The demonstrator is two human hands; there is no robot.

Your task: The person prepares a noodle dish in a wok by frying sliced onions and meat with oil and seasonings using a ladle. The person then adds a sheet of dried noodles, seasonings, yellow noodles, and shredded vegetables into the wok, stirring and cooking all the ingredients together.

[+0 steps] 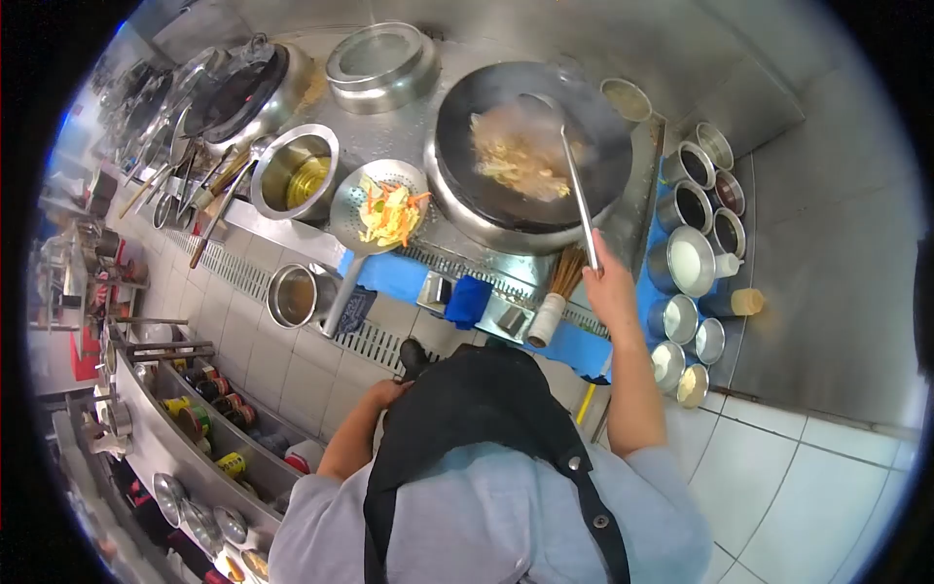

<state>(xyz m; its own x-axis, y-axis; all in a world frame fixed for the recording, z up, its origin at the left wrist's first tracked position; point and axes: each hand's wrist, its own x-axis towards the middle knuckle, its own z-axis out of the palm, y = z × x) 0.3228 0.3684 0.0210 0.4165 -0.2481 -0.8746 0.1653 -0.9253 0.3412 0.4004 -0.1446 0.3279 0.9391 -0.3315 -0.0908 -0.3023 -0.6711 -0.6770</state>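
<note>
My right hand (605,275) is closed around the long handle of a ladle (576,173). The ladle reaches into a large dark wok (598,175), its bowl end near the far side among steam. Pale, brownish sliced food (516,161) lies in the wok. My left hand (387,393) hangs low beside my black apron (467,409), its fingers mostly hidden, so its grip does not show. Left of the wok, a perforated strainer (348,222) holds shredded yellow and orange vegetables (391,212), its handle jutting over the counter edge.
A pot of yellow oil (326,146) stands left of the strainer. Beside my right hand lies a bamboo brush (556,307). Several seasoning containers (689,261) line the right side. A metal pot (292,295) sits below the counter edge; another wok (238,97) is far left.
</note>
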